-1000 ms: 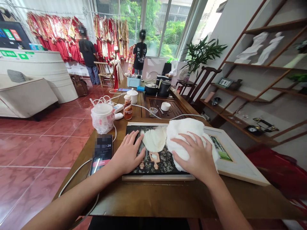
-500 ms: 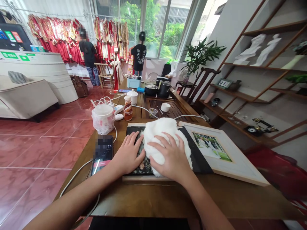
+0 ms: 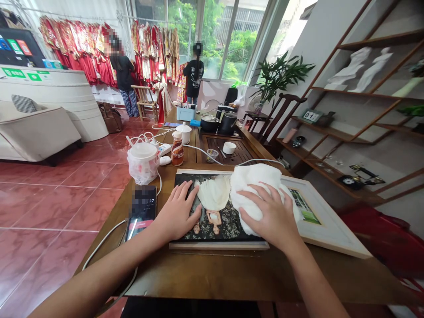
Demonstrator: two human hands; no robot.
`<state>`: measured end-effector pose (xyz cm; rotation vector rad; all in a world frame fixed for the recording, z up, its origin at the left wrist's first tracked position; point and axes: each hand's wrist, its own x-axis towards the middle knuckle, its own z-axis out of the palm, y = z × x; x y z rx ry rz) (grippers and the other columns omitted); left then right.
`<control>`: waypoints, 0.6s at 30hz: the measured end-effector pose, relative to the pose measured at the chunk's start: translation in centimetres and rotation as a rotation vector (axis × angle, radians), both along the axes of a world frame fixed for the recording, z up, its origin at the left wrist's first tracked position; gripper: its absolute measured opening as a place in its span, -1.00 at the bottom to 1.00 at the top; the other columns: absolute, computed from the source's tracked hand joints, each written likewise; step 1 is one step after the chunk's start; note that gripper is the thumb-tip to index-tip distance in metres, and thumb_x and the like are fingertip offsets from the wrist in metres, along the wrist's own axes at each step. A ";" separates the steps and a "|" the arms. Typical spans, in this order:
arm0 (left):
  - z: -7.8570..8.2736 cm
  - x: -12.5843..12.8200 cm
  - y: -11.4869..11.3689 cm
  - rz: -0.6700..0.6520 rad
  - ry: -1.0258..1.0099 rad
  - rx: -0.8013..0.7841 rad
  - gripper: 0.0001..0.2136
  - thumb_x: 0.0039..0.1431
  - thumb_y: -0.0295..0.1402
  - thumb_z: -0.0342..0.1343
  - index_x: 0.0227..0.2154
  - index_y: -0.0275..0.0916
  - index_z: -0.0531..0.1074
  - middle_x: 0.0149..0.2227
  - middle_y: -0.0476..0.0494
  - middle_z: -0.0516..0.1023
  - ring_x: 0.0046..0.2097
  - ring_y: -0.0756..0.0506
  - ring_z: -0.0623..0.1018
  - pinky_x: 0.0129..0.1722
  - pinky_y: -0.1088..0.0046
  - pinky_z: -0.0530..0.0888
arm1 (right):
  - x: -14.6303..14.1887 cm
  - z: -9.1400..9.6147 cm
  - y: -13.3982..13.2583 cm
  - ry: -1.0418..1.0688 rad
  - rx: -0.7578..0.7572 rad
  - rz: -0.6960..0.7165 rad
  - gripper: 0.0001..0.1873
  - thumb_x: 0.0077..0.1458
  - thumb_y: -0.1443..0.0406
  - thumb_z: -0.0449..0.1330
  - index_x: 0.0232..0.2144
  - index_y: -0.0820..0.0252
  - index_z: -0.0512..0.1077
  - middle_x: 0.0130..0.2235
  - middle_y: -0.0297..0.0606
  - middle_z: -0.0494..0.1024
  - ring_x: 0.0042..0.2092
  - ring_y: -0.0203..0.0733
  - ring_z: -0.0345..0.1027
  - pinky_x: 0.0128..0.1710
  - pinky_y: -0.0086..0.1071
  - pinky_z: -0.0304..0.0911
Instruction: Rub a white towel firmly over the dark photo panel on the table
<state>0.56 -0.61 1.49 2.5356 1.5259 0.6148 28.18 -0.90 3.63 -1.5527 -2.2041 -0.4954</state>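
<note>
My left hand (image 3: pixel 180 214) lies flat with fingers spread on the left part of a dark picture panel (image 3: pixel 227 227). The panel shows two small figures and a pale, fan-shaped skirt, upside down from where I sit. My right hand (image 3: pixel 270 214) presses its spread, curved fingers into a thick wad of white cotton wadding (image 3: pixel 255 176), holding it at the panel's right side. The wad hides the panel's right part and overlaps the left side of a pale-framed wedding photo (image 3: pixel 334 221). A light wooden strip (image 3: pixel 218 246) shows along the panel's near edge.
On the wooden table (image 3: pixel 205 278) stand a phone (image 3: pixel 142 212), a bagged tub (image 3: pixel 143 161), a coffee bottle (image 3: pixel 177 149), a lidded white cup (image 3: pixel 184 132) and a white bowl (image 3: pixel 229 148). Cables cross the table. Two people stand by red garments (image 3: pixel 76 53).
My right hand has slid right with the white wad, uncovering the middle of the picture panel and covering part of the framed photo. My left hand stays in place.
</note>
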 end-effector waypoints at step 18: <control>-0.2 0.0 -0.1 0.002 0.030 0.008 -0.49 0.38 -0.17 -0.13 0.30 -0.28 0.09 0.35 -0.36 0.08 0.37 -0.31 0.07 0.30 0.01 0.09 | -7.4 0.9 -0.9 0.085 -0.114 0.205 -0.64 0.07 0.08 0.17 -0.06 -0.12 0.48 0.10 -0.28 0.46 0.22 0.15 0.10 0.23 0.16 -0.26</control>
